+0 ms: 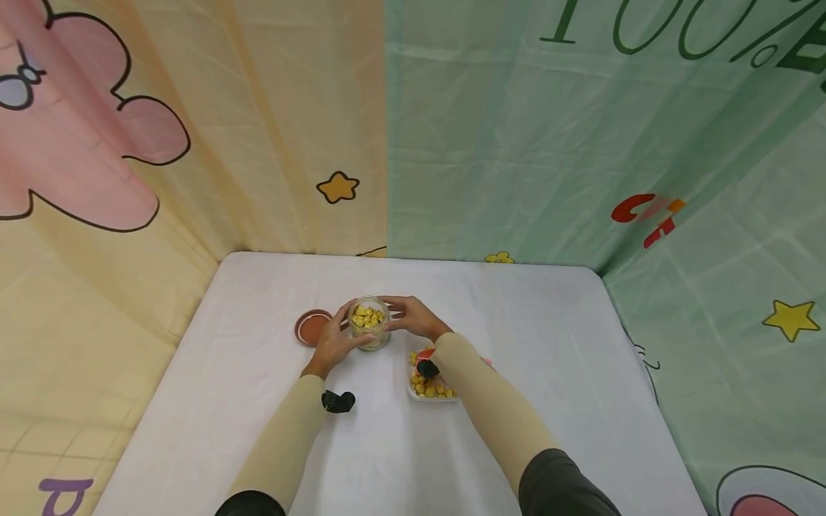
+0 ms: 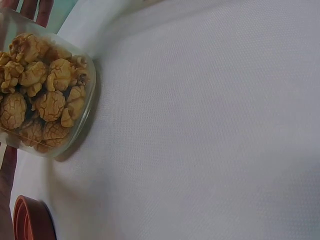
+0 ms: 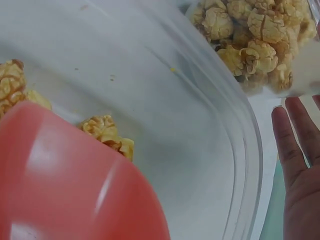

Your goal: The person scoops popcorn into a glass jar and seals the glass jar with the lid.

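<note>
In the head view both hands flank a clear jar (image 1: 373, 344) filled with popcorn (image 1: 366, 317), its mouth uncovered. My left hand (image 1: 334, 347) holds its left side, the thumb across the front. From the other side my right hand (image 1: 416, 317) grips it, with fingers at the far edge and thumb nearer; the right wrist view shows some of these fingers (image 3: 292, 135) nearly straight, tips close to the jar wall. A reddish-brown lid (image 1: 312, 327) lies on the table just left of the left hand.
Below the right forearm sits a clear plastic tub (image 1: 434, 399) of popcorn, partly hidden by the sleeve. A red scoop (image 3: 80, 175) lies in it beside several popcorn pieces. The white-covered table (image 1: 258, 401) is bounded by printed curtains (image 1: 477, 143) at the back and sides.
</note>
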`<state>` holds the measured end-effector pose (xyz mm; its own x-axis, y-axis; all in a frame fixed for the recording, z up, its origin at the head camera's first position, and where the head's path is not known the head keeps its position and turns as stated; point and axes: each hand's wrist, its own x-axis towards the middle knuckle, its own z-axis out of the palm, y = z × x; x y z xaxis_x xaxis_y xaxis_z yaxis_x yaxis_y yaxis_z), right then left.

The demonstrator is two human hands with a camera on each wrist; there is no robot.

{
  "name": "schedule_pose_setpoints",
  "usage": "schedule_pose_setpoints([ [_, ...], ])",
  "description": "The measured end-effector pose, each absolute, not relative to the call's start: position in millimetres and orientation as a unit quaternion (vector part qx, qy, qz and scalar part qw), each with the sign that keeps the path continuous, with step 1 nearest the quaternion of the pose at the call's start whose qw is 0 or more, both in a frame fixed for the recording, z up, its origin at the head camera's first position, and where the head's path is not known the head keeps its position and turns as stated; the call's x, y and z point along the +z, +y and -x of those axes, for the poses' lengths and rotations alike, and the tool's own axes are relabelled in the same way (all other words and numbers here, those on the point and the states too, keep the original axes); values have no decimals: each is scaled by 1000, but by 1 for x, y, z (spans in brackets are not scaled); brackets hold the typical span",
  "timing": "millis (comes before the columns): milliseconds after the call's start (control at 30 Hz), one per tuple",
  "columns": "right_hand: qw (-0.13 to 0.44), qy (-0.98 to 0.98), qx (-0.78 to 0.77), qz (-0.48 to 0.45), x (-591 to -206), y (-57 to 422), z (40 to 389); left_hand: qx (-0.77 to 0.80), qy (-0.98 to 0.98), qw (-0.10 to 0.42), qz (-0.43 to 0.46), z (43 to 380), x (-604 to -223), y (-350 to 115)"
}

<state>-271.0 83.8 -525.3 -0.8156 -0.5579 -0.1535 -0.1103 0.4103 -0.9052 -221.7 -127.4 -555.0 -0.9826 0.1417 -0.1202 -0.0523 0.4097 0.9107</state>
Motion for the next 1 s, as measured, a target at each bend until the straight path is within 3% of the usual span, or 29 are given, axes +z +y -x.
schedule_pose_setpoints([
  [333, 254, 780, -534, 203, -517, 81, 271, 550, 830, 81, -45, 222, -553, -129],
  [1000, 257, 783, -535, 185, -527, 81, 272, 531, 841, 100, -28, 220, -550, -129],
])
